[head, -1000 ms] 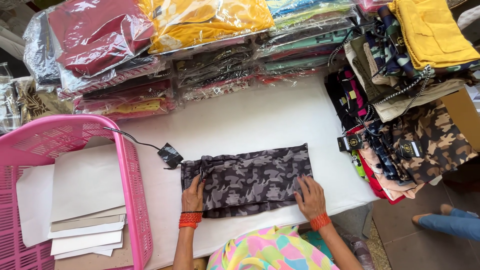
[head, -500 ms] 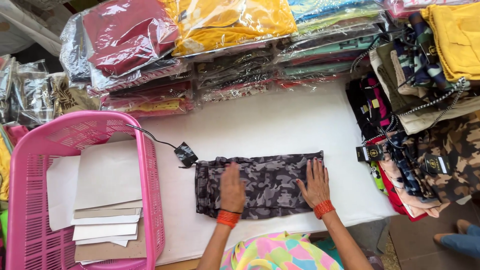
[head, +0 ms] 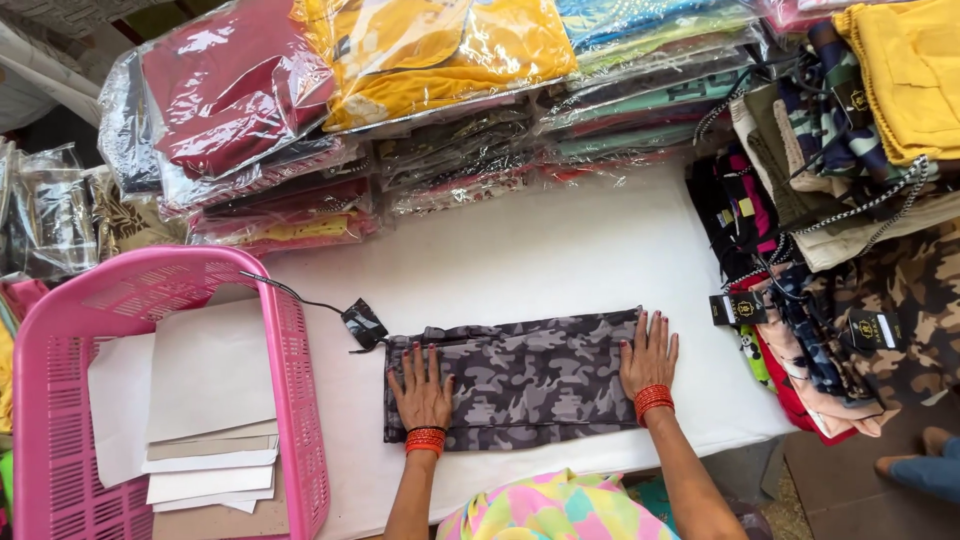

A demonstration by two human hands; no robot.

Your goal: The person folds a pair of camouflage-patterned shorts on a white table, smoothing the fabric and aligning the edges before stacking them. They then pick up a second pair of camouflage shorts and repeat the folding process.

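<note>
- The left hand [head: 422, 388] lies flat, fingers spread, on the near-left part of a folded grey camouflage garment [head: 530, 378]; soft cloth, oblong in shape
- The right hand [head: 649, 356] presses its right edge, fingers slightly apart, gripping nothing
- The garment rests on the white table cover [head: 520, 260]; a black tag [head: 363, 322] on a cord sits at its upper-left corner
- A pink slotted plastic basket [head: 300, 400] holds stiff paper sheets [head: 205, 400]; glossy bagged clothes [head: 400, 90] are stacked behind

Your left hand [head: 422, 388] and right hand [head: 648, 352] are bare, with dark red polish on the nails. You wear stacked red-orange bangles [head: 426, 440] on each wrist, no sleeves on the forearms, and a pink-yellow-green patterned garment [head: 550, 508].
</note>
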